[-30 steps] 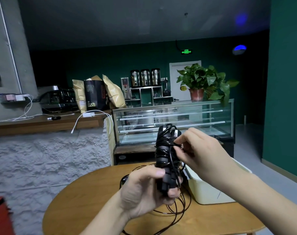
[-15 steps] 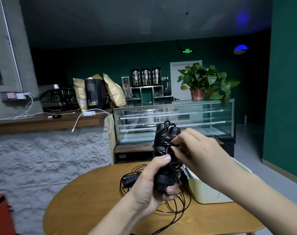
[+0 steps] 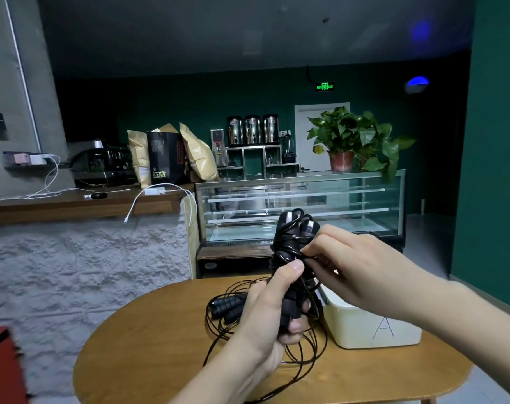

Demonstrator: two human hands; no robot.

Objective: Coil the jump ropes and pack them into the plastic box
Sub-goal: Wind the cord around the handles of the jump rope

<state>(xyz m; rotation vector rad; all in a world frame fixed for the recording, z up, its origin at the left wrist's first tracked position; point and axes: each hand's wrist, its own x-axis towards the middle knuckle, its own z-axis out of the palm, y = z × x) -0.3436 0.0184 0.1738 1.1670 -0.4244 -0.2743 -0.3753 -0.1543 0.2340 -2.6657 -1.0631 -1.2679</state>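
My left hand (image 3: 272,310) grips a black jump rope bundle (image 3: 291,237), two handles held upright with cord wound around them. My right hand (image 3: 353,263) pinches a strand of that cord against the bundle's right side. Loose loops of black cord (image 3: 306,349) hang from the bundle onto the round wooden table (image 3: 149,351). A second black jump rope (image 3: 227,307) lies on the table behind my left hand, handles side by side. The white plastic box (image 3: 373,330), marked with an "A", stands at the right, partly hidden by my right forearm.
Behind the table are a rough white counter wall (image 3: 87,266) with a wooden top and a glass display case (image 3: 300,208). A potted plant (image 3: 353,141) stands on the case. A red object (image 3: 0,365) is at the lower left.
My left thumb has slid up the bundle. My right hand has shifted slightly lower with the cord strand. The second rope's handles have come into view behind my left hand.
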